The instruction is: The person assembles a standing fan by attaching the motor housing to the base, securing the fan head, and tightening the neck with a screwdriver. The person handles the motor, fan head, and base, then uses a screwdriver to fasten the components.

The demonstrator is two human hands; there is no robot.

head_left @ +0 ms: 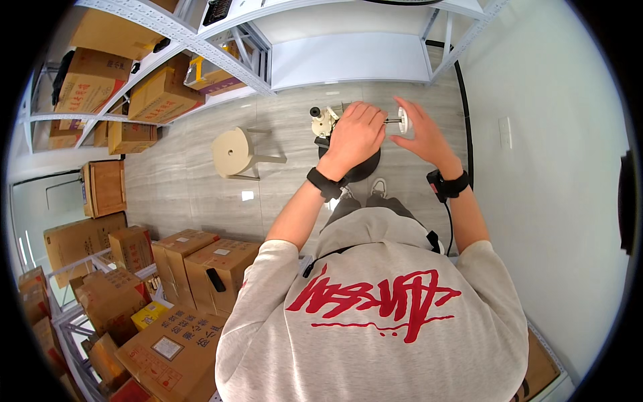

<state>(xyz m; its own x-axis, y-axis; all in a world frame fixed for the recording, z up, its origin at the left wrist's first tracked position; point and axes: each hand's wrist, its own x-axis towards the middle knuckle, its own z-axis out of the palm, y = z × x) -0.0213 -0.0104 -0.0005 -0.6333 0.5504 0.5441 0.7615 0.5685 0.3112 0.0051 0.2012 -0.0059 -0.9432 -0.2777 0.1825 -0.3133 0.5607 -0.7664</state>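
Note:
A small cream-coloured machine point(321, 124) with a black round cap on top stands in front of me. My left hand point(358, 134) lies over its right part with the fingers curled down and together; what sits under the fingertips is hidden. Out from beside those fingertips, a thin metal rod point(391, 121) runs right to a white disc point(403, 120) seen nearly edge-on. My right hand point(425, 137) is around the disc's right side, thumb and fingers spread apart; whether the palm touches it I cannot tell. A black round surface point(365, 167) shows under my left wrist.
A beige plastic stool point(231, 153) stands on the floor to the left. Ahead is a white metal shelf point(348, 59). Shelving with cardboard boxes point(94, 77) lines the left, and more stacked boxes point(221, 264) fill the lower left. A white wall point(536, 167) bounds the right.

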